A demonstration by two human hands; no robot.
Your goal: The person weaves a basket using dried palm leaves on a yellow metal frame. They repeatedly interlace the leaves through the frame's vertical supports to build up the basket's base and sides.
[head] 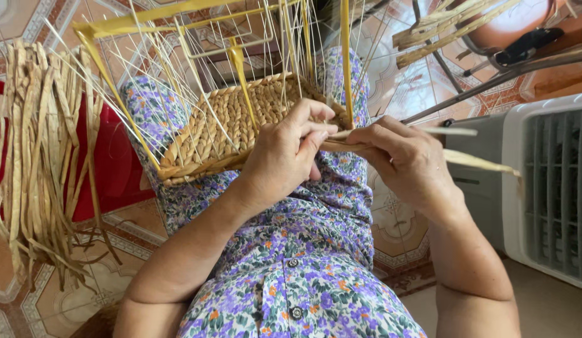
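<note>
A partly woven straw basket point(228, 122) rests on my lap, built on a yellow wire frame point(125, 25) with thin pale spokes standing up. My left hand point(288, 153) presses against the basket's near corner, thumb and fingers pinching a dried straw strand point(456, 134). My right hand point(406, 159) grips the same strand just to the right, and its loose ends stick out toward the right.
A bundle of dried straw strips point(34, 163) hangs over a red stool point(112, 159) at the left. A white and grey fan unit point(547, 188) stands at the right. More straw and a metal chair frame point(485, 78) lie at the upper right on the tiled floor.
</note>
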